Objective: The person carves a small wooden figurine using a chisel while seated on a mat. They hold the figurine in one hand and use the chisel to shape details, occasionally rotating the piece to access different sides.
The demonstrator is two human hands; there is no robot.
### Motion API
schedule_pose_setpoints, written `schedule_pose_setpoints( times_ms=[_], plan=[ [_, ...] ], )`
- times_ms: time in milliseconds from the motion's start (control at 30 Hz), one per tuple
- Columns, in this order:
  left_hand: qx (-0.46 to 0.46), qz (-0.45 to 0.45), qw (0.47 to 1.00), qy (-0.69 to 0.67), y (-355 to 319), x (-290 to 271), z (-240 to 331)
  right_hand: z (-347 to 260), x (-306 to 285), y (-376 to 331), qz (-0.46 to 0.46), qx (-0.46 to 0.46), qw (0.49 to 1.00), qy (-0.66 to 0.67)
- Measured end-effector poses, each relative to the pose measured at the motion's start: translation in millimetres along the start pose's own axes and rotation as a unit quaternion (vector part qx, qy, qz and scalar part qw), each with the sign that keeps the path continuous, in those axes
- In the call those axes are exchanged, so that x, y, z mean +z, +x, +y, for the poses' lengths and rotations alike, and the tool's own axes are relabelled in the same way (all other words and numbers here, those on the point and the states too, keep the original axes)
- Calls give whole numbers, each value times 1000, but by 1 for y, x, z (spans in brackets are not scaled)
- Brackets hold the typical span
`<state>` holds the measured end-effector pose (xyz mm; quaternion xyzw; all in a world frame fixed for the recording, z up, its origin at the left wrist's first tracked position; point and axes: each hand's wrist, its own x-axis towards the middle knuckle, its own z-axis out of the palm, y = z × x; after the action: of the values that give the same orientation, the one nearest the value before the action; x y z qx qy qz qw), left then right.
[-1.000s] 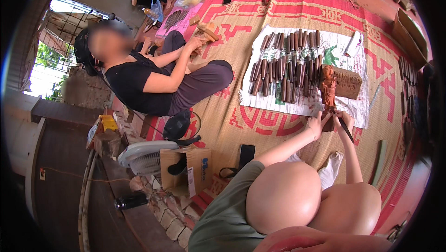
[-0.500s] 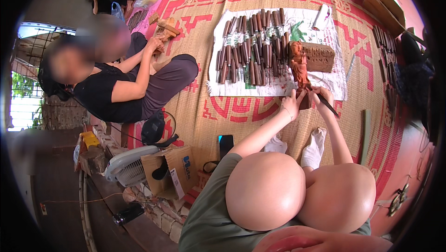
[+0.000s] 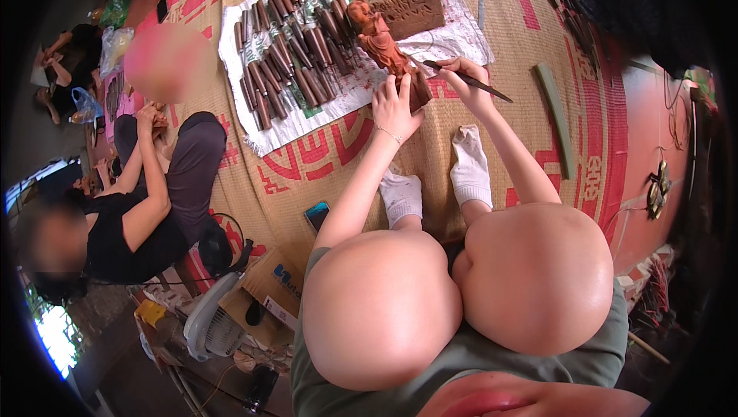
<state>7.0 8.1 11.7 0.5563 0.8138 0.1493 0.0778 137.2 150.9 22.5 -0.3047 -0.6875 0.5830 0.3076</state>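
A reddish-brown carved wooden figurine (image 3: 382, 42) tilts to the left, its square base turned toward me. Around the base's left side, the fingers of my left hand (image 3: 395, 109) are wrapped, steadying it. Just to the right, my right hand (image 3: 467, 83) grips a slim dark carving tool (image 3: 492, 93). That tool's left end points toward the figurine's lower part, with a small gap between them. Behind the figurine lies a brown block (image 3: 411, 11) with a carved face. Rows of chisels (image 3: 315, 86) with dark wooden handles lie left of it on a white printed sheet (image 3: 465, 36).
A patterned red and straw mat (image 3: 507, 148) spreads beneath everything. To my left sits a co-worker (image 3: 146, 209), hands on a piece of work. A phone (image 3: 315, 214), a cardboard box (image 3: 265, 294) and a fan (image 3: 211, 325) are nearby. On the right lies a greenish strip (image 3: 555, 121).
My view has swung, shifting the scene leftward. My right hand has come away from the figurine's base with the carving tool, while my left hand keeps its hold there. The figurine now leans more.
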Motion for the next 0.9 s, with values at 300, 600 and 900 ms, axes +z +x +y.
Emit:
schedule_pose_setpoints(
  times_ms=[300, 600, 900],
  plan=[
    [-26, 4, 992, 121, 27, -8, -15, 21, 5, -15, 13, 32, 998, 57],
    [-59, -17, 996, 71, 17, -15, -3, 21, 1, -15, 13, 47, 996, 73],
    [-146, -122, 981, -23, 15, -8, 15, 19, 1, -12, 57, 13, 997, 55]
  ],
)
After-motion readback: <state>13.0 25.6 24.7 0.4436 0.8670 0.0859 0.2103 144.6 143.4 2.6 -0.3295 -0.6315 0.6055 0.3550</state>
